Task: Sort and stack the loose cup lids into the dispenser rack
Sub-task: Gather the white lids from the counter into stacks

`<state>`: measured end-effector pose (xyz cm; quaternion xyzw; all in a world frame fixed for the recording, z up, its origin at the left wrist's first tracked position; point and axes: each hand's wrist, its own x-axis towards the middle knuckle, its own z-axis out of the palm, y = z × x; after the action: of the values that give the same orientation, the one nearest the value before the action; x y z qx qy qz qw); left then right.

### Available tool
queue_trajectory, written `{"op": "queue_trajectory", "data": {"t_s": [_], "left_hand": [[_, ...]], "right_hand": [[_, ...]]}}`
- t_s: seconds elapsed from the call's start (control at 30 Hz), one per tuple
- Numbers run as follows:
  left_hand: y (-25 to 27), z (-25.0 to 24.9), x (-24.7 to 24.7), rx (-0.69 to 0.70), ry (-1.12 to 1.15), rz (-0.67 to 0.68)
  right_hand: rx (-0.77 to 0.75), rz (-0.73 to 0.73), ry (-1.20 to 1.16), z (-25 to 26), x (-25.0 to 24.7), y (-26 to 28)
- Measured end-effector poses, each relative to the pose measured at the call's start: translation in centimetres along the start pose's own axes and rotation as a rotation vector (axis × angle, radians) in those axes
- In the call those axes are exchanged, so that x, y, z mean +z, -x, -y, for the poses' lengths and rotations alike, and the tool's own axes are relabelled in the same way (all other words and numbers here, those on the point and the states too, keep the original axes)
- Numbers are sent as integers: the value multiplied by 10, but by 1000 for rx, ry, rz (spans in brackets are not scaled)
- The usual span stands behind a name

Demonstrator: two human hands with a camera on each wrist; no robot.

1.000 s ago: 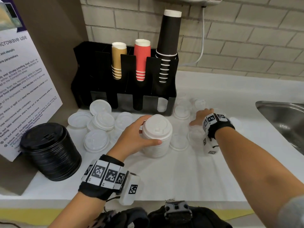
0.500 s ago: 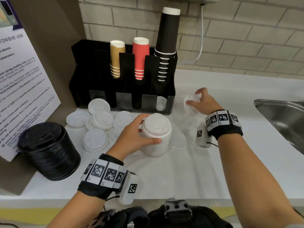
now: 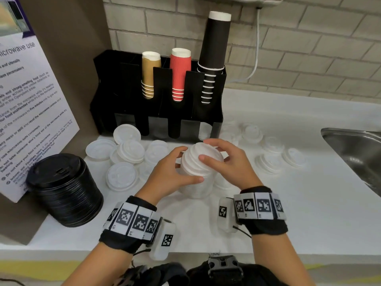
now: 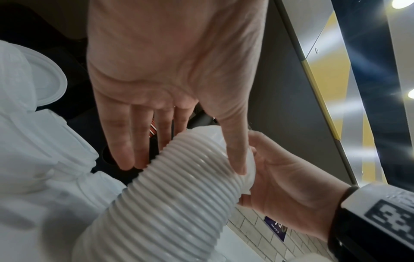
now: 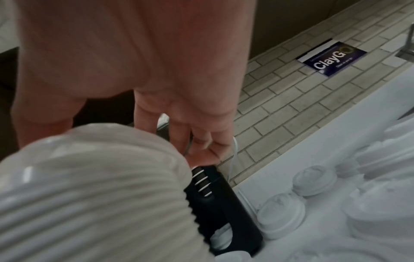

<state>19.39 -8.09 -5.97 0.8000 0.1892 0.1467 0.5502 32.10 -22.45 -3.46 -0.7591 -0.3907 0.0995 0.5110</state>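
A tall stack of white cup lids (image 3: 195,182) stands on the white counter in front of the black dispenser rack (image 3: 158,112). My left hand (image 3: 186,165) grips the stack's upper part from the left, thumb in front, fingers behind. My right hand (image 3: 210,150) holds a white lid (image 3: 206,149) on top of the stack, fingers curled over its rim. In the left wrist view my left hand (image 4: 179,159) wraps the ribbed stack (image 4: 179,186). The right wrist view shows my fingers (image 5: 201,141) above the stack (image 5: 89,195), with the rack (image 5: 219,203) behind.
Loose white lids lie left (image 3: 123,176) and right (image 3: 270,164) of the stack. A stack of black lids (image 3: 64,190) sits at the left by a leaning notice (image 3: 31,110). The rack holds kraft, red and black cups. A steel sink (image 3: 356,153) is at the right.
My right hand took a lid from beside the rack's right end and brought it back onto the top of the stack. My left hand kept its grip on the stack.
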Motion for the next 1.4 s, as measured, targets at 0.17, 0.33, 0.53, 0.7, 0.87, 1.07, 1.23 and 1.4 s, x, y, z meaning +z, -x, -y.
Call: {"op": "queue_trajectory", "data": {"t_s": [0.17,0.33,0.53,0.7,0.87,1.07,1.23,1.4], "left_hand": [[1,2,-1,6,-4,-10],[0,3,0,10,-8,-17],[-2,3,2,8,-22,-31],[-2,4,1,2,-29,-22],[-3,-1,-3,19,2,31],[-7,-9,-2,62,-2,61],[-8,-11,-3,53,15,48],[-6,-12,-6,46,8,49]], "right_hand": [[-37,-22,81,2,8,-1],[-67,3,137,5,15,-1],[-71,48,207,8,14,-1],[-65,89,237,10,14,-2],[-80,128,202,8,9,-2],[223,-140,279,-29,-61,-51],[773,-30,880,-78,-114,-91],[772,54,1065,-117,-132,-84]]}}
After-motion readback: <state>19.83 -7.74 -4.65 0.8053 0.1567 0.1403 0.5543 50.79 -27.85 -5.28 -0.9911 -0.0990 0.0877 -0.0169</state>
